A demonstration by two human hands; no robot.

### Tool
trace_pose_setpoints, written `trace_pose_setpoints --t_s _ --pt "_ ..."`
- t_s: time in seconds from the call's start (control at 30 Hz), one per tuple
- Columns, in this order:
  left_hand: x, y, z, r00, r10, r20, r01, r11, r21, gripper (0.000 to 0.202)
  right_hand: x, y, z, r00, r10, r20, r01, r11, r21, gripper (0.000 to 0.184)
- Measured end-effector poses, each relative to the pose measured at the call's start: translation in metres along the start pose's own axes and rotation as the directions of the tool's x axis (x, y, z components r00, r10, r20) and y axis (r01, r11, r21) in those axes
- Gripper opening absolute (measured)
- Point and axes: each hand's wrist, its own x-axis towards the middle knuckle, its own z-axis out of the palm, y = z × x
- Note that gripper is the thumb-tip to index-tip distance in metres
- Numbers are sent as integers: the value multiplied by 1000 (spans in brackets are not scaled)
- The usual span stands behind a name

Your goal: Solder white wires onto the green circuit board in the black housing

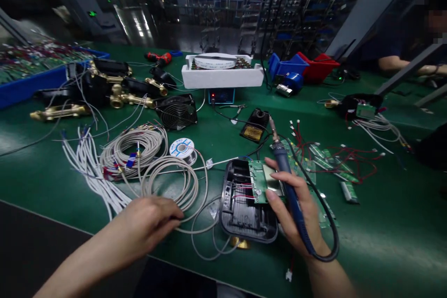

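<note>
My right hand [296,205] holds a blue-handled soldering iron [288,177], its tip pointing up and away from me. The thumb and fingertips of that hand also touch a green circuit board [258,186] with a small display. Under the board lies an open black plastic housing [244,223], with thin red wires running between them and a brass fitting [240,242] at its near end. My left hand [153,219] is closed at the near edge of a coil of grey cable [171,181], fingers pinched on the cable. Its fingertips are partly hidden.
A solder spool [182,148], black fan [177,111] and soldering iron stand [254,125] lie beyond the coil. Brass valves [129,98] and white cables [94,172] are at left. Battery packs [328,160] with red wires lie at right. A white foam box [222,77] stands behind.
</note>
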Motion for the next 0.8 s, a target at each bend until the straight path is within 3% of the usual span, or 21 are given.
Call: trace_pose_setpoints --t_s 0.13,0.23,0.37,0.47,0.53,0.6,0.67,0.8 --pt "-3 0 28 983 -176 57 158 958 238 21 1 1 1 1000 -11 -1 11 1000 3 27" --pt "3 4 37 971 -226 82 191 933 304 18 1 1 0 1000 -17 4 17 1000 -3 28" --pt "4 4 27 980 -187 71 161 948 275 13 0 1 -2 1000 -24 -3 24 999 -38 26" --pt "0 -3 9 981 -133 -143 133 991 -7 10 1 1 -2 999 -31 -5 31 998 -55 25" --pt "-4 -10 -3 901 -253 -352 106 916 -387 21 1 1 -1 999 -37 -11 36 997 -62 24" --pt "-6 -15 -14 785 -445 -430 57 744 -666 28 0 2 -1 999 -32 -16 31 997 -68 24" --pt "-7 -15 -22 699 -592 -401 4 564 -826 29 0 2 0 999 -22 -26 20 998 -68 24" --pt "-3 -4 -36 609 -737 -294 -112 287 -951 21 0 4 1 999 -17 -39 15 998 -67 24"
